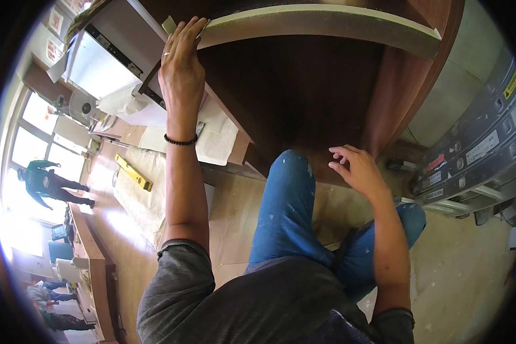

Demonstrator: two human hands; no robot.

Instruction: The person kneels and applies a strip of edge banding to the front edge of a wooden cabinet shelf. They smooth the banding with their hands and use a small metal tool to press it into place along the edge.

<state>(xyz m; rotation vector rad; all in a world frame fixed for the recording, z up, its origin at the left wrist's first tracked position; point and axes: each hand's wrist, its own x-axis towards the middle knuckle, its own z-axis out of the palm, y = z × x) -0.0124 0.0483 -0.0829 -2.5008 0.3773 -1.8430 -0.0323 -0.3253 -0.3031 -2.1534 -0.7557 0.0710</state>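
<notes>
My left hand reaches up to the left end of a pale rail across the front of a dark brown wooden cabinet. Its fingers are pressed together over the corner. Small pale edges show on both sides of them, but what lies under the fingers is hidden. Lower down, in front of the cabinet opening, my right hand hangs in the air over my lap. Its fingers are loosely bent and apart, with nothing in them. My knees, in blue jeans, are close to the cabinet.
At the right stands a folded grey metal ladder. A yellow spirit level lies on a sheet at the left. Drawer runners show on another cabinet at upper left. A person walks near the windows; others are at lower left.
</notes>
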